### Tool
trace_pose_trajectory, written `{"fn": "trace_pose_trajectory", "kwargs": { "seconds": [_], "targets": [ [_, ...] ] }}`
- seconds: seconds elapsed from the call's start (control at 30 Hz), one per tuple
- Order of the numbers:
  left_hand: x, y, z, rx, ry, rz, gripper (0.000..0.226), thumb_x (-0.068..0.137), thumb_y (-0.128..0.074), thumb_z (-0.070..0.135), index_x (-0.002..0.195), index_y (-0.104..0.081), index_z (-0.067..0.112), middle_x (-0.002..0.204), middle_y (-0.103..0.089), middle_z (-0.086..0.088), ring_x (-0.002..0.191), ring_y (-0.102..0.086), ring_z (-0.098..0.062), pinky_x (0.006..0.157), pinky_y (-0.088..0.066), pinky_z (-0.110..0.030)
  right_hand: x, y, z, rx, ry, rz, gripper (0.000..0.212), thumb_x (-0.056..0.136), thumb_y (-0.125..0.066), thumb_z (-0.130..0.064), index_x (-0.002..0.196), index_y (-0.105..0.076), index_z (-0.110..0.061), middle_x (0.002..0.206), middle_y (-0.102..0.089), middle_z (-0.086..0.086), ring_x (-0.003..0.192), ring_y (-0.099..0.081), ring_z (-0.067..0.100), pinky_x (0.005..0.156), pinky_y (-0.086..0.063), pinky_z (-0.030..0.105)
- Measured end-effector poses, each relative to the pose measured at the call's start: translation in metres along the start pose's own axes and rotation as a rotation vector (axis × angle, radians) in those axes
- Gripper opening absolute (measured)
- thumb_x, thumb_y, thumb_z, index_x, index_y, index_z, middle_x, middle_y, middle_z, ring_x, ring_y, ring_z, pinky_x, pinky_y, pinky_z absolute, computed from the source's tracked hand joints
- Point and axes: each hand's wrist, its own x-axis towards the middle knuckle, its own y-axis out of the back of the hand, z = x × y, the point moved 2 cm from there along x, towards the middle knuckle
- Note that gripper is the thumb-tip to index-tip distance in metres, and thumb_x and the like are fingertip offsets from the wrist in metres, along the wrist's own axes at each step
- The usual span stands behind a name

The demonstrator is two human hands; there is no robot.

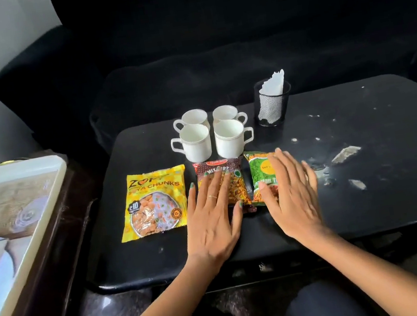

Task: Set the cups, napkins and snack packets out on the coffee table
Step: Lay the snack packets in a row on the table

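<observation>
Left hand (213, 218) flat, fingers spread, palm down over the red mixture packet (222, 183). Right hand (291, 194) likewise flat and open, covering the right part of the green packet (262, 176); whether either presses or only hovers is unclear. Neither grasps. Three packets in a row: the yellow soya chunks packet (154, 202) lies free, left of the left hand. Four white cups (213, 132) clustered just behind. One mesh holder (271, 104) with napkins (273, 83) right of them. Coffee table (397, 182): right half open but littered with scraps (344, 154); near edge bare.
</observation>
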Motion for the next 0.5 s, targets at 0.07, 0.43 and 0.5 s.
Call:
{"fn": "trace_pose_trajectory", "kwargs": {
  "seconds": [0.07, 0.43, 0.5],
  "targets": [
    [0.000, -0.002, -0.001, -0.011, -0.005, -0.013, 0.060, 0.096, -0.029, 0.047, 0.151, -0.023, 0.023, 0.157, -0.024, 0.003, 0.148, -0.017, -0.019, 0.121, -0.004, -0.039, -0.001, -0.001, -0.001, -0.013, 0.037, 0.016, 0.060, 0.090, -0.030, -0.040, 0.138, -0.044, -0.006, 0.151, -0.036, 0.010, 0.141, -0.031, 0.025, 0.116, -0.017, 0.044],
    [0.001, -0.011, -0.007, -0.057, 0.011, -0.015, 0.066, 0.095, -0.029, 0.053, 0.152, -0.018, 0.022, 0.159, -0.012, 0.009, 0.148, -0.010, -0.014, 0.121, -0.001, -0.040, -0.003, -0.012, 0.006, -0.052, 0.163, 0.005, 0.054, 0.096, -0.036, -0.037, 0.140, -0.040, -0.006, 0.150, -0.034, 0.013, 0.142, -0.027, 0.025, 0.117, -0.016, 0.044],
    [0.002, -0.005, -0.003, -0.079, 0.042, -0.047, 0.065, 0.095, -0.032, 0.050, 0.151, -0.018, 0.021, 0.157, -0.012, 0.010, 0.148, -0.009, -0.014, 0.120, 0.002, -0.038, -0.001, -0.007, 0.002, -0.062, 0.118, -0.062, 0.052, 0.095, -0.039, -0.034, 0.137, -0.043, -0.004, 0.149, -0.037, 0.015, 0.141, -0.029, 0.027, 0.116, -0.018, 0.048]
  ]
}}
